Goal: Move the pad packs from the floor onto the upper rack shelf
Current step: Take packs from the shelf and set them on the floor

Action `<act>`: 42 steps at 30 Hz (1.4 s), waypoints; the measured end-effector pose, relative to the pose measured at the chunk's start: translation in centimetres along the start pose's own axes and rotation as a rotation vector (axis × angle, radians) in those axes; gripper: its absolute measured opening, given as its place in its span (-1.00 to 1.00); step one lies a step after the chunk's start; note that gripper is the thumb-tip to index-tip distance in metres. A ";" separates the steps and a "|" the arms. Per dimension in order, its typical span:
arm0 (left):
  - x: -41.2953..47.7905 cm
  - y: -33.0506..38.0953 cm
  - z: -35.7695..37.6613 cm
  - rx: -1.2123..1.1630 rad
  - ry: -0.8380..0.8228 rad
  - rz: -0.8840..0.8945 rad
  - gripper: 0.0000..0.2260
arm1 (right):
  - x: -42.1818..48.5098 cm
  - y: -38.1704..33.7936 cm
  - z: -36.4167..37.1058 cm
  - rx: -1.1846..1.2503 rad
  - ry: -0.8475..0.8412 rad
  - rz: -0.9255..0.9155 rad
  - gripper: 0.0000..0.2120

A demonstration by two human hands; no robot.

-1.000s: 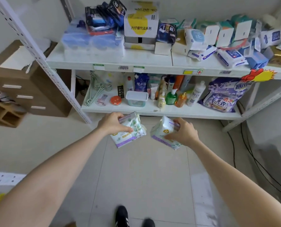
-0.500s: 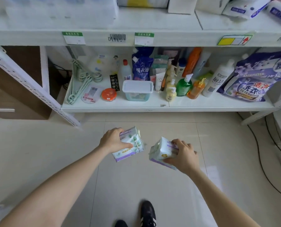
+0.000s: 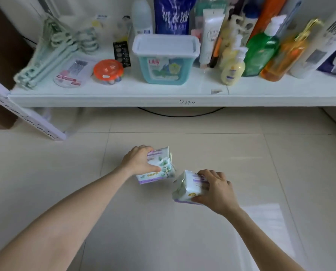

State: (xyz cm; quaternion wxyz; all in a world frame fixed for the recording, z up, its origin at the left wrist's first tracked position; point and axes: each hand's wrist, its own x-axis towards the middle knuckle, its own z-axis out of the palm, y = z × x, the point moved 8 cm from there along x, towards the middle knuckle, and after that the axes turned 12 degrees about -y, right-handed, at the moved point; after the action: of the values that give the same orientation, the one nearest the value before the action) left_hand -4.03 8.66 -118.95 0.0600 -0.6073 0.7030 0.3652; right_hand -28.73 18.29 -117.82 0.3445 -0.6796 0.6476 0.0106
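Pale beige tiles of the floor [image 3: 163, 241] fill the lower view, and both arms reach out over them. The left hand [image 3: 138, 161] has its grip pinching one pad pack [image 3: 159, 169], thumb on its printed face and fingers over the top edge. The right hand [image 3: 215, 190] clamps a second pad pack [image 3: 184, 187] from the side, tilted on edge. The packs sit near each other, low above the tiles, in front of the white lower shelf [image 3: 124, 98] carrying a lidded tub [image 3: 166, 59] and bottles [image 3: 261, 51].
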 end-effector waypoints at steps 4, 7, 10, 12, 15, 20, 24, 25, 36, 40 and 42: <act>4.1 -2.1 3.4 0.040 0.003 0.030 -0.40 | 3.1 1.9 4.4 -0.066 0.023 -0.040 -0.32; 6.2 -2.6 5.5 0.074 0.001 0.069 -0.43 | 4.8 2.7 6.8 -0.122 0.047 -0.068 -0.32; 7.9 -2.8 6.5 0.057 0.020 0.116 -0.52 | 6.3 2.9 8.7 -0.151 0.070 -0.100 -0.33; 8.9 -3.1 6.8 0.020 0.029 0.138 -0.53 | 7.0 2.8 9.6 -0.182 0.093 -0.110 -0.31; 9.8 -4.1 6.9 -0.083 0.038 0.130 -0.46 | 7.7 2.1 10.9 -0.238 0.150 -0.142 -0.30; 10.1 -7.6 8.6 -0.409 0.015 -0.013 -0.34 | 7.6 1.4 12.0 -0.215 0.233 -0.218 -0.20; 9.5 -9.0 11.0 -0.745 -0.042 -0.006 -0.63 | 6.4 4.3 12.4 0.068 0.283 -0.088 0.02; 9.2 -9.0 11.3 -0.788 -0.040 -0.004 -0.68 | 6.1 5.0 12.5 0.176 0.274 -0.055 0.07; 9.0 -8.5 13.1 -0.948 -0.091 -0.097 -0.65 | 8.1 1.9 15.1 0.562 0.111 -0.089 0.09; 9.0 -8.5 13.0 -0.940 -0.103 -0.096 -0.67 | 8.2 1.0 15.3 0.554 0.116 -0.102 0.08; 9.1 -8.5 13.0 -0.935 -0.108 -0.097 -0.68 | 8.1 1.0 15.4 0.550 0.118 -0.094 0.05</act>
State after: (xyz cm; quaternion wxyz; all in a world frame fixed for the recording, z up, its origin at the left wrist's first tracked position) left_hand -3.38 8.96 -136.91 -0.1663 -0.5815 0.4299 0.6704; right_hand -21.64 18.74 -133.75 0.4777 -0.5893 0.6130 -0.2208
